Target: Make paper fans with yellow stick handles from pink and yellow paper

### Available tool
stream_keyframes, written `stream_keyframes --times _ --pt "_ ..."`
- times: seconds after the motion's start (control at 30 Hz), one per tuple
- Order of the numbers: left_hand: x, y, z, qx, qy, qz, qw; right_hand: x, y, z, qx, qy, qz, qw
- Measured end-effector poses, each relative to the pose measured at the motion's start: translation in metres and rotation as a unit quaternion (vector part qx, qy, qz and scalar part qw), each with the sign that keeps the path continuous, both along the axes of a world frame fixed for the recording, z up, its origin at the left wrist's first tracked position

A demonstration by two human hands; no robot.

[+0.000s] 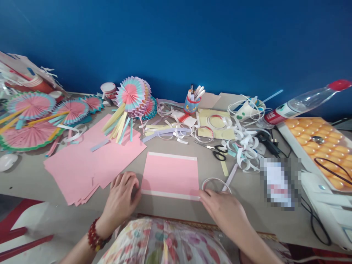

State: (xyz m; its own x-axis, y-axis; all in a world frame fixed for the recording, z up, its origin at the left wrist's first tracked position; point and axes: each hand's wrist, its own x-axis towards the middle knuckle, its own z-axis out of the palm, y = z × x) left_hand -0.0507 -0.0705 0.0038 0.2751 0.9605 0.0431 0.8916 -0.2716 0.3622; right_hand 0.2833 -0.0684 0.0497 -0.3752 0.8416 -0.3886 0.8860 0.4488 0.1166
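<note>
A pink paper sheet lies flat on the table in front of me, with a white strip along its far edge and another along its near edge. My left hand rests by its lower left corner, fingers curved and thumb apart, holding nothing that shows. At the lower right corner, the fingertips of my right hand are pressed together on the end of the near strip. A thin white ring, perhaps a tape roll, lies just beyond that hand, partly covered by it. Black-handled scissors lie past the sheet's right side.
Pink sheets are stacked at left, below pleated paper rosettes. Curled white strips and a glue gun lie at right. A pen cup stands behind; a plastic bottle leans at far right.
</note>
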Motion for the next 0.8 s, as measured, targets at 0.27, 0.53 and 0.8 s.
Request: stream_keyframes --times 0.27,0.53,0.8 --pt "0.01 0.018 0.026 0.039 -0.114 -0.117 0.986 -0.001 0.001 0.0 0.007 -0.017 0.01 1.0" --pt "0.087 0.046 0.016 0.06 -0.058 -0.509 0.857 0.0 -0.001 -0.001 0.013 -0.009 0.008 1.0" --pt "0.125 0.057 -0.004 0.086 -0.064 -0.554 0.825 -0.001 -0.002 -0.001 0.003 -0.015 -0.011 1.0"
